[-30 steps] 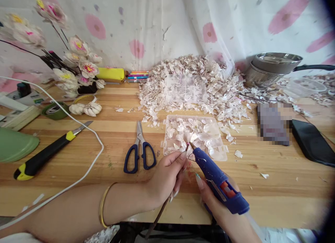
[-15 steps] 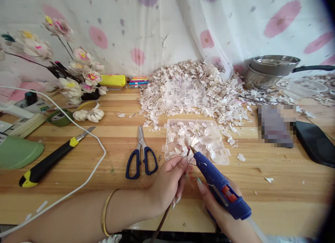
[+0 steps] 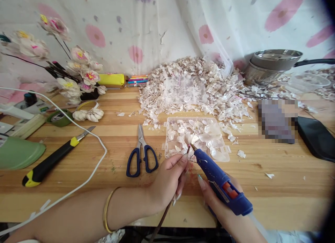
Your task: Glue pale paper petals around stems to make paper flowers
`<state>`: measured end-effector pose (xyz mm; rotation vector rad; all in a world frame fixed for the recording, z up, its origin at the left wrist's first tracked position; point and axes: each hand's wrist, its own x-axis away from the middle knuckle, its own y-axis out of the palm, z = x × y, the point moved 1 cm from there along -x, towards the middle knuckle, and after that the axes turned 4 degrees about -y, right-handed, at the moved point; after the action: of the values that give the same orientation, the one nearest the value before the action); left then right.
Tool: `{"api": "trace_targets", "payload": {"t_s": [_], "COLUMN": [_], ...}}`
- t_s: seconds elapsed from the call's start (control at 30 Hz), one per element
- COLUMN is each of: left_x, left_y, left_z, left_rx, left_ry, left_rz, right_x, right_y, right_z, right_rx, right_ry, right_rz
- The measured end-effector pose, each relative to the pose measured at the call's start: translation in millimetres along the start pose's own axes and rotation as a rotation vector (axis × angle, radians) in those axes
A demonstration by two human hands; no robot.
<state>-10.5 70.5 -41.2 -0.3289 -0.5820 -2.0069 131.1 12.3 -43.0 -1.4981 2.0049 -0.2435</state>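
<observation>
Pinched in my left hand (image 3: pixel 167 182) is a thin brown stem (image 3: pixel 163 218) that slants up from the table's front edge. A small pale petal bud (image 3: pixel 188 138) sits at its upper tip. My right hand (image 3: pixel 218 204) is wrapped round a blue hot glue gun (image 3: pixel 218 180), whose metal nozzle points at the base of the bud, touching or very close to it. Just behind them lies a clear plastic tray (image 3: pixel 170 122) of loose whitish petals (image 3: pixel 199 138). Blue-handled scissors (image 3: pixel 141 154) lie left of my left hand, their blades slightly apart.
A utility knife (image 3: pixel 56 159) with its blade out and a white cable (image 3: pixel 98 134) lie at left. Finished flowers (image 3: pixel 78 72) stand behind them. A large petal heap (image 3: pixel 193 70) fills the back. Metal pans (image 3: pixel 274 66) and a black phone (image 3: pixel 315 138) are at right.
The view has tilted slightly, so the background sits a little higher. Both hands keep nearly the same pose, with the nozzle still at the bud's base.
</observation>
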Motion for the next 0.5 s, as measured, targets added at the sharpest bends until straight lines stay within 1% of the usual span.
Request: {"api": "trace_targets", "payload": {"t_s": [0.07,0.27,0.5], "left_x": [0,0,1], "left_y": [-0.3,-0.1,-0.4], "left_z": [0,0,0], "left_rx": [-0.008,-0.016,-0.014], "left_ry": [0.006,0.019,0.036], "left_rz": [0.006,0.005,-0.007], "right_x": [1,4,3], "right_y": [-1,-6,-6], "right_z": [-3,-9,-12], "right_rx": [-0.007,-0.036,-0.063], "right_ry": [0.034,0.208,0.29], "right_rz": [-0.013,-0.09,-0.05]}}
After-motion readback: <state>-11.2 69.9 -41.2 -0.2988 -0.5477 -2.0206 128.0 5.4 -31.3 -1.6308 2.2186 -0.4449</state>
